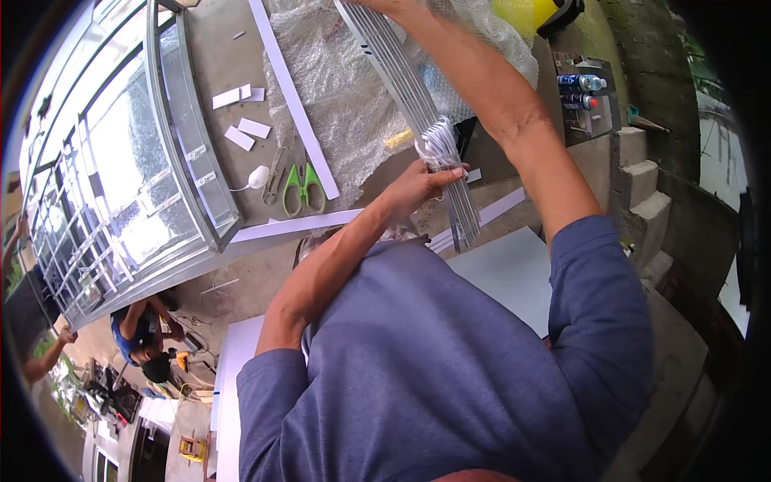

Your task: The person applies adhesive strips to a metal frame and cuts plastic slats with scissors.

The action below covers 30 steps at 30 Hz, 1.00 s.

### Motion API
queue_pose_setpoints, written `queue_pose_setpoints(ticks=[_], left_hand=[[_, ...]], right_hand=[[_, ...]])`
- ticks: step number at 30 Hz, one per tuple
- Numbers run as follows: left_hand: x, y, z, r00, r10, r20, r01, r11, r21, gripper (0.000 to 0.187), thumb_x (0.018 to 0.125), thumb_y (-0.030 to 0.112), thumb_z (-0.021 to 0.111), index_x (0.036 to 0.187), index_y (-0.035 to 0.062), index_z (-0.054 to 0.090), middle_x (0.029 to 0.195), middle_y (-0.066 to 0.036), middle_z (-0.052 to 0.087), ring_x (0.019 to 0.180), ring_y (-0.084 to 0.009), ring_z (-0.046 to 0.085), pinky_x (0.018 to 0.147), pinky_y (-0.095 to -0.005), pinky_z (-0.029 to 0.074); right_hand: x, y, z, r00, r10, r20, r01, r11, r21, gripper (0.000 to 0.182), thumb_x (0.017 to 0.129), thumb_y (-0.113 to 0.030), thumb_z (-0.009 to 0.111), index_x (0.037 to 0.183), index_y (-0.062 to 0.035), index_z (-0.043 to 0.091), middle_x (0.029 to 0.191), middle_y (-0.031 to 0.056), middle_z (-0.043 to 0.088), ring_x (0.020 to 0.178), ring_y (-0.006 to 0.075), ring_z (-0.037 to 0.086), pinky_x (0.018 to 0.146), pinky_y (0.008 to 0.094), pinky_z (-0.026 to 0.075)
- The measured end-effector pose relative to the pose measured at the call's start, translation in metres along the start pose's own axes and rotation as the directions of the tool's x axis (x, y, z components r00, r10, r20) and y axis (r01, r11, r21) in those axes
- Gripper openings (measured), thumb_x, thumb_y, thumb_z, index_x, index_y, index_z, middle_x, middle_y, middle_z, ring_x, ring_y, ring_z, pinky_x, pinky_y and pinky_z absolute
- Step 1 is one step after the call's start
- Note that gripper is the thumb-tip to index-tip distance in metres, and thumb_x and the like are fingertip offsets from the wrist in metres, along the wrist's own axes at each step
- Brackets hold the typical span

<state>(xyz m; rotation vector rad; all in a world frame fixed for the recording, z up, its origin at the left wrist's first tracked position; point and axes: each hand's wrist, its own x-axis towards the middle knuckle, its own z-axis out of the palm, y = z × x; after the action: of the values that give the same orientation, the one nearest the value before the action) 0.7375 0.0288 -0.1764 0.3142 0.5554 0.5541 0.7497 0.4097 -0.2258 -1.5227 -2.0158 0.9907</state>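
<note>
A long bundle of thin metal strips (pixel 399 74) runs at a slant from the top edge toward my chest. White cord (pixel 438 145) is wound in many loops around its nearer part. My left hand (pixel 427 177) is closed around the bundle just below the cord, thumb across the top. At the top edge, my right hand (pixel 387 5) lies against the far end of the strips; its fingers are mostly cut off by the frame. Green-handled scissors (pixel 303 191) lie to the left, beside a long white strip (pixel 297 100).
Clear bubble wrap (pixel 317 60) spreads under the bundle. Small white pieces (pixel 239 138) lie on the table. A metal-framed glass panel (pixel 132 161) stands on the left, with another person's hand (pixel 67 335) at its edge. A second person (pixel 144 333) crouches below. Bottles (pixel 580 83) stand at right.
</note>
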Motion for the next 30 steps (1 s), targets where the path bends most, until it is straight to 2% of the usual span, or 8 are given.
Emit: queue_pose_setpoints(ticks=[5,8,12,15,18,20,25,30], left_hand=[[-0.029,-0.011,-0.017,0.934,-0.308,-0.178,0.327,0.941,0.085,0.051,0.096,0.027,0.069,0.13,-0.0083,0.056,0.122,-0.018,0.065,0.121,-0.0225,0.06,0.107,-0.0415,0.048],[-0.051,-0.011,-0.036,0.921,-0.294,-0.256,0.388,0.623,0.68,0.046,0.099,0.028,0.064,0.125,-0.0092,0.059,0.111,-0.02,0.07,0.105,-0.0229,0.069,0.094,-0.0373,0.056],[-0.118,0.002,-0.053,0.966,-0.19,-0.174,0.257,0.743,0.618,0.038,0.101,0.026,0.06,0.117,-0.0078,0.065,0.098,-0.016,0.073,0.086,-0.0208,0.073,0.074,-0.0324,0.059],[-0.18,0.011,-0.073,0.912,0.055,-0.406,0.219,0.774,0.595,0.032,0.1,0.025,0.061,0.111,-0.0047,0.068,0.089,-0.011,0.072,0.078,-0.0164,0.071,0.067,-0.0309,0.057],[-0.219,-0.007,-0.103,0.566,0.652,-0.504,0.203,0.482,0.852,0.018,0.093,0.012,0.065,0.101,-0.0041,0.068,0.076,-0.014,0.07,0.07,-0.0215,0.068,0.065,-0.0342,0.052],[-0.233,-0.01,-0.123,0.464,0.646,-0.606,0.286,0.538,0.793,0.029,0.088,0.01,0.069,0.114,-0.0026,0.063,0.098,-0.019,0.07,0.077,-0.0279,0.069,0.07,-0.0354,0.054],[-0.224,-0.014,-0.161,0.509,0.747,-0.427,0.253,0.344,0.904,0.033,0.085,0.009,0.071,0.115,-0.003,0.063,0.097,-0.018,0.07,0.078,-0.0277,0.069,0.071,-0.0364,0.055],[-0.202,-0.005,-0.164,0.54,0.492,-0.683,0.176,0.728,0.663,0.026,0.085,0.017,0.075,0.099,-0.0044,0.069,0.071,-0.01,0.069,0.062,-0.016,0.066,0.058,-0.0303,0.052]], right_hand=[[-0.068,-0.039,0.018,0.967,0.254,0.037,-0.241,0.949,-0.205,0.092,0.071,-0.051,0.079,0.139,0.0038,0.052,0.128,0.0264,0.063,0.12,0.035,0.061,0.099,0.0411,0.051],[-0.09,-0.03,0.048,0.977,0.153,-0.146,-0.193,0.93,-0.314,0.104,0.072,-0.05,0.077,0.151,0.0027,0.034,0.137,0.0277,0.056,0.128,0.0377,0.055,0.104,0.0429,0.048],[-0.119,-0.039,0.058,0.924,-0.191,-0.332,-0.079,0.753,-0.653,0.095,0.081,-0.039,0.074,0.153,0.0022,0.029,0.139,0.0278,0.053,0.127,0.0369,0.055,0.106,0.0417,0.046],[-0.155,-0.046,0.056,0.716,-0.596,-0.364,0.264,0.713,-0.649,0.046,0.091,-0.032,0.069,0.123,-0.0006,0.06,0.107,0.0166,0.068,0.078,0.0297,0.071,0.069,0.0388,0.058],[-0.254,-0.101,0.083,0.988,-0.143,0.051,0.144,0.99,-0.011,0.019,0.088,-0.019,0.065,0.091,-0.0001,0.069,0.079,0.0131,0.07,0.07,0.025,0.068,0.067,0.0374,0.053],[-0.315,-0.111,0.114,0.948,-0.124,0.292,0.137,0.99,-0.025,0.017,0.085,-0.018,0.064,0.089,-0.0018,0.068,0.083,0.0202,0.071,0.083,0.0391,0.07,0.075,0.048,0.056],[-0.373,-0.114,0.161,0.941,-0.216,0.262,0.269,0.945,-0.185,0.017,0.086,-0.007,0.061,0.103,-0.0037,0.059,0.089,0.0139,0.061,0.077,0.0372,0.068,0.065,0.0452,0.056],[-0.388,-0.107,0.175,0.973,-0.151,0.176,0.186,0.962,-0.201,0.028,0.088,-0.009,0.061,0.116,-0.0068,0.055,0.097,0.0127,0.063,0.076,0.0354,0.068,0.065,0.0432,0.056]])
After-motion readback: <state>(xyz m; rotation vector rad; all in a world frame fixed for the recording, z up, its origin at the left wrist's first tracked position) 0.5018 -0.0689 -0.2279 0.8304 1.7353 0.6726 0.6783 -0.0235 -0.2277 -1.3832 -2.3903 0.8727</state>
